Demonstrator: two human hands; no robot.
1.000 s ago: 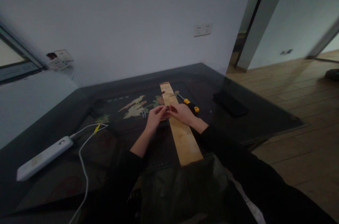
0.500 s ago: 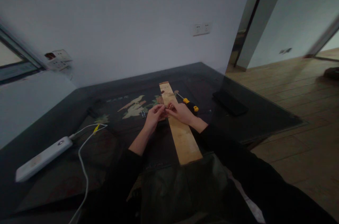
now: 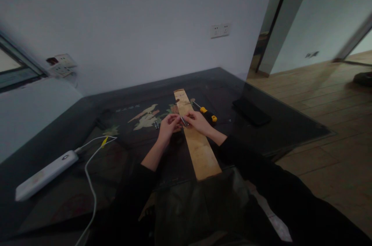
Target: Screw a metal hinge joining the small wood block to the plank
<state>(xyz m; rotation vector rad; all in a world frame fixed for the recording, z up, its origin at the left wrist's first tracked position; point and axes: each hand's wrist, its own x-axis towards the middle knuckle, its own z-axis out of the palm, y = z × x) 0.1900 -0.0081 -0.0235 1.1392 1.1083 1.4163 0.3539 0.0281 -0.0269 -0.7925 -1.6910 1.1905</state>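
My left hand (image 3: 169, 126) and my right hand (image 3: 199, 123) meet over a long wooden board (image 3: 202, 153). Between their fingertips is a small, shiny metal piece (image 3: 184, 121), slim like a screw or bolt; its exact kind is too small to tell. Both hands are closed in a pinch, thumbs against forefingers, at either end of the piece. Left of my left hand, a few similar small metal pieces (image 3: 157, 124) lie on the dark table. A screwdriver (image 3: 208, 114) with a black and yellow handle rests just beyond my right hand.
The dark table (image 3: 139, 160) has a bird-and-flower picture on its top. A black phone-like slab (image 3: 251, 112) lies to the right. At the left is a white power strip (image 3: 46, 176) with a white cable (image 3: 92, 188). A wall (image 3: 145, 25) stands behind the table.
The metal piece, mostly hidden among my fingers before, now shows as a slim length between the fingertips. My hands have stayed over the board; the view has shifted slightly.
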